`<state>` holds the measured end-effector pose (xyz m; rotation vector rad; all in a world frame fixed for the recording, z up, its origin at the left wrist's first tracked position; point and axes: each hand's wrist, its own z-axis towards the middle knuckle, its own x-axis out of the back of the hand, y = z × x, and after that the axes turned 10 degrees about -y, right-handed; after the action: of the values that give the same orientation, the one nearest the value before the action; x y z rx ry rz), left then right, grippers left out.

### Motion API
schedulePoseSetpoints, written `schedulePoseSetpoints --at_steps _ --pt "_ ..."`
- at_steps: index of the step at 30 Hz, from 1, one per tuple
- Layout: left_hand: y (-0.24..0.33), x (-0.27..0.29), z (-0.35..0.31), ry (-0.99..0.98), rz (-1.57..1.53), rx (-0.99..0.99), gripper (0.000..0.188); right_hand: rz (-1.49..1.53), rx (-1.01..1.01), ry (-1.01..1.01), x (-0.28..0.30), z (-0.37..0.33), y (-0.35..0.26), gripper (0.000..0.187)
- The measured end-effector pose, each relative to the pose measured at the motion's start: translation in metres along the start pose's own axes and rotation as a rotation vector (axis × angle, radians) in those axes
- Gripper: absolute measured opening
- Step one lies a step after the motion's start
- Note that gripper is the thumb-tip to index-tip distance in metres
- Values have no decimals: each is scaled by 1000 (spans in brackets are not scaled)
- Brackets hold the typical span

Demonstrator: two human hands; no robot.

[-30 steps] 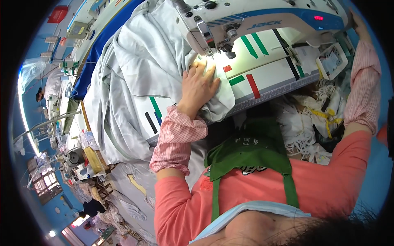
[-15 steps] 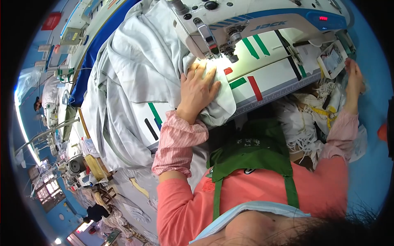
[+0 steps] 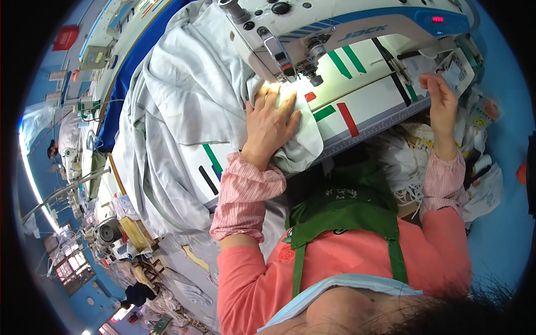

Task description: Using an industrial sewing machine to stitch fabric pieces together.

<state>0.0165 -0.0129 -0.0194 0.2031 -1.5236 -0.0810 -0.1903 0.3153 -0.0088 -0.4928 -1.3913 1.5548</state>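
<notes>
Left hand pressed flat, fingers spread, on a folded edge of pale grey-white fabric, grasping nothing but pinning the cloth to the surface just in front of the needle area of the white and blue sewing machine. Fabric edge lit brightly under the machine lamp, touching or just short of the presser foot; cannot tell which. Bulk of the cloth heaped toward the left edge of the surface and spilling over it, well apart from the needle.

Right hand raised near the right edge of the surface, fingers loosely curled and released, closed on nothing as far as visible, just beside a small white panel with buttons. Whether fingertips touch the panel: cannot tell.

Judged from this: early or mid-seam at most. Cloth positioned and held, only a small corner near the needle, most of the piece unfed on the left. No finished stitching visible on the fabric. Left to do, seemingly: feeding the long remainder through.

Coloured tape marks in green, red and black stuck on the surface to the right of the fabric, uncovered. Pile of white scraps below the near edge.
</notes>
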Motion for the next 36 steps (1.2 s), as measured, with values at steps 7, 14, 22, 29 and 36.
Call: schedulePoseSetpoints --at_steps 7,14,22,29,36 --pt "-1 -5 1 30 11 -1 44 15 18 -88 -16 -1 -9 19" --pt "-2 -13 5 105 85 -32 41 -177 210 -323 -60 -32 -42 11" --pt "4 6 -15 97 140 -49 41 -430 204 -50 -17 -41 -29 13" --pt "30 22 -32 141 163 -75 42 -870 213 82 66 -14 -12 14" --pt "90 28 -61 149 -81 -175 43 -1114 261 -60 50 -23 -8 13"
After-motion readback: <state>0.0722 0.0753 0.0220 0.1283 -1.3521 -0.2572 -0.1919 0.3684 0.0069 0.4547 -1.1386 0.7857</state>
